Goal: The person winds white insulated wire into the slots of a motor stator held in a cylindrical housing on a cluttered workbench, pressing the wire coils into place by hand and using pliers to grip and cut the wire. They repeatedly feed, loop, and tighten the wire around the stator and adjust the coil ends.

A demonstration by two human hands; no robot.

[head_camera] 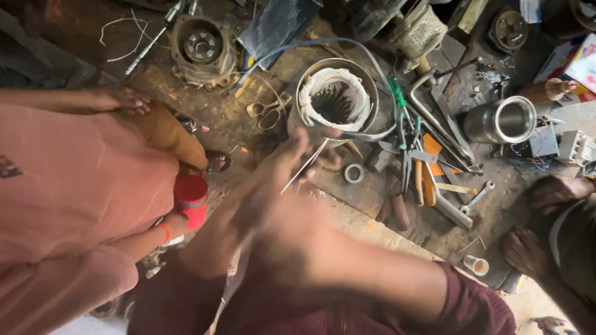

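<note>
Down on the cluttered workshop floor, both hands blur together: left hand [248, 205] and right hand [304, 232] overlap, pinching a thin white strip [304, 166], though the exact grip is too smeared to tell. Just beyond the strip sits the round motor stator [336, 99], pliers [422, 167] near its right.

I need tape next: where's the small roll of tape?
The tape roll lies on the floor mid-frame, just below the wound motor shell, left of the orange-handled pliers.
</note>
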